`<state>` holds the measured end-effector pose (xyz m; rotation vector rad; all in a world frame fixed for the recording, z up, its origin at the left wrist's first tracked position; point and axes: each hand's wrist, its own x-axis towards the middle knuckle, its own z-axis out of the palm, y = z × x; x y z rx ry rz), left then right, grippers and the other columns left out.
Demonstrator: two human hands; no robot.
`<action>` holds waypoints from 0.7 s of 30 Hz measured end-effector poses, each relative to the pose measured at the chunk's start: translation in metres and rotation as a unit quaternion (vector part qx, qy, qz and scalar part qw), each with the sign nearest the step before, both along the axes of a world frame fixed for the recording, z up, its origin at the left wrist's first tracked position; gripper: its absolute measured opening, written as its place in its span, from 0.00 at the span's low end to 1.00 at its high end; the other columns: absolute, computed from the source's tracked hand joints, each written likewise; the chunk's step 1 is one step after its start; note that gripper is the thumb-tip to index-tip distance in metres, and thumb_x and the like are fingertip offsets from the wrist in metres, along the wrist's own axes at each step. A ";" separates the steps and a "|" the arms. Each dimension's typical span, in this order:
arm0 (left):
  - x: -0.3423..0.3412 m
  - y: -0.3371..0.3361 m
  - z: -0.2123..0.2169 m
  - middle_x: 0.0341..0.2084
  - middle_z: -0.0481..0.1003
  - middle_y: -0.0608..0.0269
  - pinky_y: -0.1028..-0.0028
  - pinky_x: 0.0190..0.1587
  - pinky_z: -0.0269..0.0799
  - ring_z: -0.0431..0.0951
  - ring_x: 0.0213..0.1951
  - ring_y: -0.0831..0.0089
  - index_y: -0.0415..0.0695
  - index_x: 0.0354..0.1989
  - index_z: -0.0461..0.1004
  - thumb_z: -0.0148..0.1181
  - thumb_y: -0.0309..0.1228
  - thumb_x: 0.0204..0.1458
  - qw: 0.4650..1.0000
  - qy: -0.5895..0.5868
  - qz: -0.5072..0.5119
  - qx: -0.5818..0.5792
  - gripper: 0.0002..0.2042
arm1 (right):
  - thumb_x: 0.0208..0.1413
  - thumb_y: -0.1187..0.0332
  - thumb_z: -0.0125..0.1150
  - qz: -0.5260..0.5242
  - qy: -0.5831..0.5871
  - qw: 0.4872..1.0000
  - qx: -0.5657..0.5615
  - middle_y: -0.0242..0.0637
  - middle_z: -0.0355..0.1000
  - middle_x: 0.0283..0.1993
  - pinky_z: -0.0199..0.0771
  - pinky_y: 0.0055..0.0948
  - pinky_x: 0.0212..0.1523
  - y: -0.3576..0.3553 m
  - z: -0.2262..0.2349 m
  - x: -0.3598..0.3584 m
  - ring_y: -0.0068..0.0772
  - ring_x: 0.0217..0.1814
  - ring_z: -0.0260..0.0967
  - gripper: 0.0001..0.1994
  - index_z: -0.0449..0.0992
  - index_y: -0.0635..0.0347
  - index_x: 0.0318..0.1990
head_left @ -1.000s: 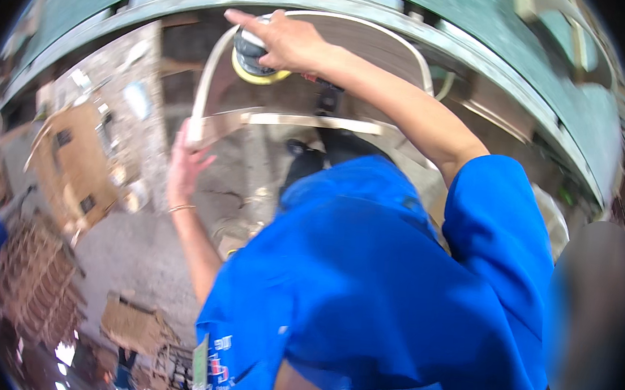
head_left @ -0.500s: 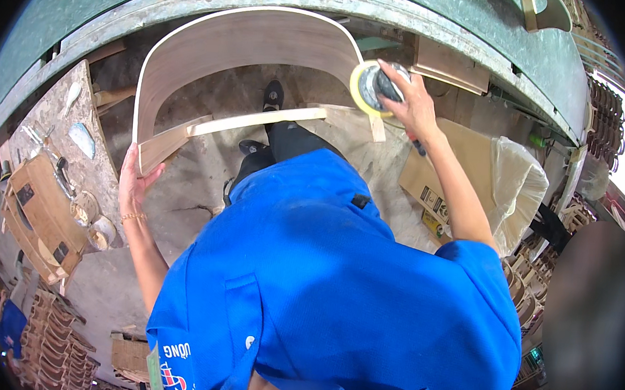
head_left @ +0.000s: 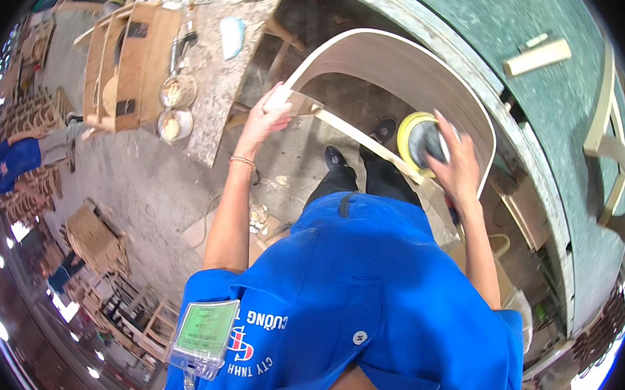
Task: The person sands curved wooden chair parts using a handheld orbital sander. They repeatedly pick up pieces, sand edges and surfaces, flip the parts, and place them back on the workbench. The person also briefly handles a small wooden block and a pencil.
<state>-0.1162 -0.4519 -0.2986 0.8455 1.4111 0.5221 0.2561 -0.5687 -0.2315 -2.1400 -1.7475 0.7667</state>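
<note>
Head view showed the left hand (head_left: 266,116) clamped on one end of the curved pale plywood panel (head_left: 408,68); stiff, probably light. Right hand (head_left: 454,165) gripped the yellow-padded round sander (head_left: 419,137) against it.

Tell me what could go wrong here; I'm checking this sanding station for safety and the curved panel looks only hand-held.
1. The curved plywood panel is steadied only by the left hand gripping one end; sander pressure might twist or shift it.
2. The right hand wraps the round yellow-padded sander near the panel's edge and the thin cross strip; it may catch there and jerk.
3. Both hands are bare, so a slip could abrade skin.
</note>
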 end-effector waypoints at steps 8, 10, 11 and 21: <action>-0.001 -0.008 -0.024 0.34 0.75 0.71 0.83 0.27 0.69 0.72 0.27 0.87 0.45 0.61 0.67 0.62 0.20 0.48 0.993 0.035 0.037 0.103 0.28 | 0.45 0.62 0.64 0.240 0.090 0.966 0.030 0.55 0.65 0.45 0.77 0.43 0.39 0.186 -0.025 -0.165 0.54 0.39 0.74 0.33 0.65 0.23 0.61; -0.001 -0.003 -0.022 0.37 0.77 0.68 0.80 0.32 0.72 0.74 0.31 0.86 0.44 0.60 0.68 0.63 0.21 0.47 0.993 0.077 0.003 0.089 0.28 | 0.46 0.61 0.63 0.248 0.071 0.965 0.046 0.54 0.65 0.42 0.76 0.43 0.42 0.195 -0.034 -0.168 0.54 0.40 0.72 0.34 0.62 0.19 0.63; -0.005 -0.005 -0.024 0.38 0.77 0.67 0.79 0.34 0.73 0.75 0.32 0.85 0.44 0.60 0.68 0.63 0.21 0.47 0.992 0.100 -0.007 0.079 0.28 | 0.46 0.61 0.63 0.245 0.072 0.965 0.059 0.54 0.65 0.42 0.76 0.42 0.41 0.197 -0.035 -0.170 0.53 0.39 0.72 0.34 0.62 0.20 0.63; -0.007 -0.006 -0.031 0.47 0.77 0.64 0.76 0.51 0.70 0.75 0.46 0.79 0.43 0.59 0.69 0.63 0.22 0.46 0.989 0.097 -0.008 0.112 0.27 | 0.45 0.62 0.66 0.254 0.044 0.963 0.085 0.54 0.65 0.42 0.78 0.42 0.38 0.196 -0.037 -0.171 0.52 0.38 0.73 0.35 0.62 0.23 0.63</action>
